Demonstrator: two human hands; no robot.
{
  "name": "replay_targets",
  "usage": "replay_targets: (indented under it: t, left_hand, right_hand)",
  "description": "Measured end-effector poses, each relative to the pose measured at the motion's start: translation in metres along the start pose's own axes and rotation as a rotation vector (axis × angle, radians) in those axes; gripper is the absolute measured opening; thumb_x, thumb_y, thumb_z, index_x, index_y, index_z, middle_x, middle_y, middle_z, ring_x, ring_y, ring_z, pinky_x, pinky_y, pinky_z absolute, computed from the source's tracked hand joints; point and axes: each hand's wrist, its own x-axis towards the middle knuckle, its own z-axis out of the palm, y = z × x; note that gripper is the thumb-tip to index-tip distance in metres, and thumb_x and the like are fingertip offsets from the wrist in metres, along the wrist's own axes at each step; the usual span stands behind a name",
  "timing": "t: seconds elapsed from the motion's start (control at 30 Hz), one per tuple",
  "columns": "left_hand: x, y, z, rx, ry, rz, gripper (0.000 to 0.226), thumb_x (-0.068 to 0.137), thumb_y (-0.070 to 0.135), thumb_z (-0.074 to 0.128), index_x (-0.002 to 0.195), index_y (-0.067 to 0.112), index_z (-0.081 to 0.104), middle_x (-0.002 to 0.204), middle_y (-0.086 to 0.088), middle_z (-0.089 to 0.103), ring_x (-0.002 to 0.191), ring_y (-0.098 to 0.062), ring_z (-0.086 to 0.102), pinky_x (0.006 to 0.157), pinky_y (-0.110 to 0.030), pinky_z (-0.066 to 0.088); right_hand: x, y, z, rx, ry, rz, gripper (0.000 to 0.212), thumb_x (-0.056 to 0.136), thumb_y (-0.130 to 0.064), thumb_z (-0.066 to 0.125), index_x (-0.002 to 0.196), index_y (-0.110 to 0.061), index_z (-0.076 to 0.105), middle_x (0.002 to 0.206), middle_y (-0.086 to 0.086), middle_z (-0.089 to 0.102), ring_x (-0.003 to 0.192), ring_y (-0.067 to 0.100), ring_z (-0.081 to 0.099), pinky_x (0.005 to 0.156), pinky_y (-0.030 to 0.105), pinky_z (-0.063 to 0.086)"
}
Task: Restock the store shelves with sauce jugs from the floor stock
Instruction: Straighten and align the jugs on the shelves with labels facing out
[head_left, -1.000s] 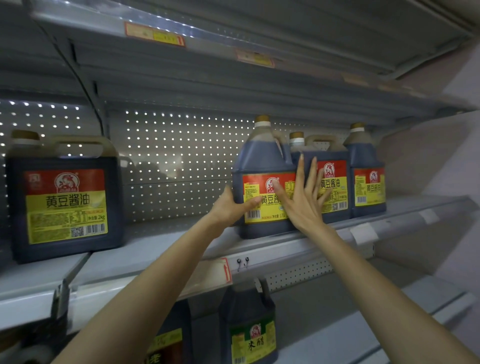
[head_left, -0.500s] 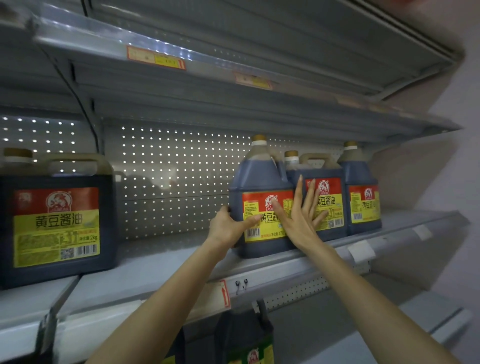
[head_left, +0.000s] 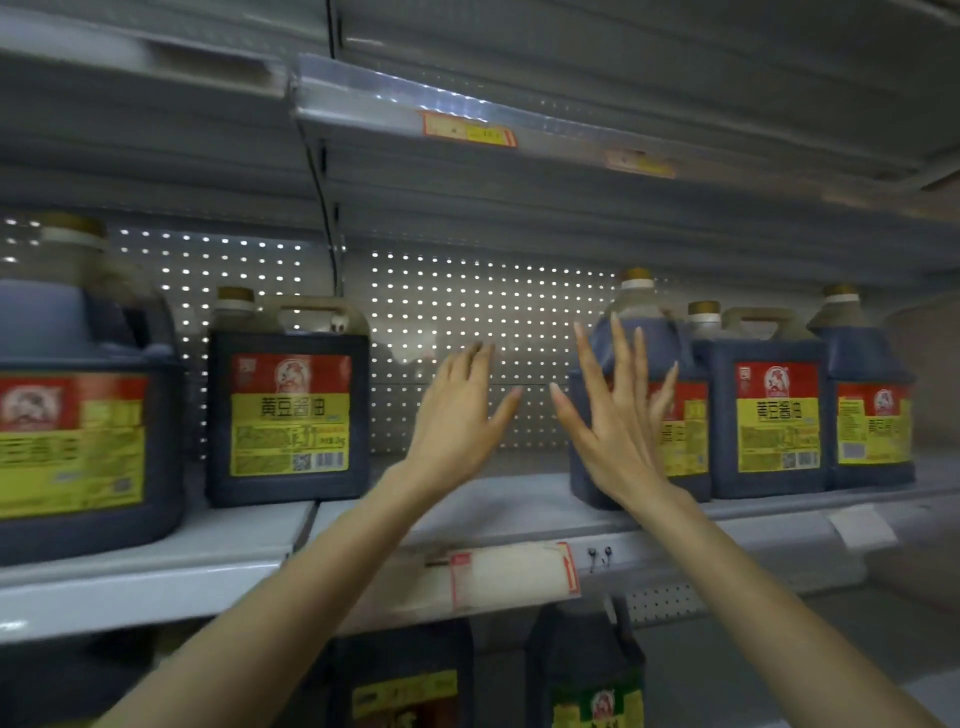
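Head view, single, wide-angle. Worn at head height, it faced forward and slightly upward at the middle shelf (head_left: 519, 501), within arm's reach. The underside of the upper shelf (head_left: 571, 208) filled the top, and the perforated back panel (head_left: 467, 312) sat centre. Lower jugs (head_left: 587, 670) were cut off by the bottom edge. Edges were blurred.

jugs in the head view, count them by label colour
red-and-yellow label jugs: 5
green label jug: 1
yellow label jug, label partly cut off: 1
total: 7
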Motion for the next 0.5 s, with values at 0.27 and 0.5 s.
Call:
replay_targets:
  t: [0.27,0.5]
  left_hand:
    - [0.013,-0.099,-0.082,0.498,0.072,-0.103,0.065,0.1,0.043,0.035,0.15,0.008,0.014,0.158,-0.014,0.012,0.147,-0.029,0.003,0.119,-0.048,0.002]
    - [0.058,-0.121,-0.112,0.503,-0.087,-0.241,0.058,0.1,0.047,0.034,0.144,0.01,0.03,0.147,-0.015,0.034,0.137,-0.033,0.029,0.113,-0.046,0.021]
  right_hand:
    - [-0.008,0.002,0.024,-0.151,-0.091,-0.031,0.075,0.091,-0.071,0.007,0.153,-0.029,0.006,0.161,0.005,-0.005,0.147,0.021,-0.009,0.109,0.062,-0.009]
    - [-0.007,0.005,0.028,-0.198,-0.058,-0.024,0.074,0.091,-0.067,0.015,0.153,-0.027,0.01,0.161,0.005,-0.005,0.147,0.022,-0.009,0.103,0.071,-0.005]
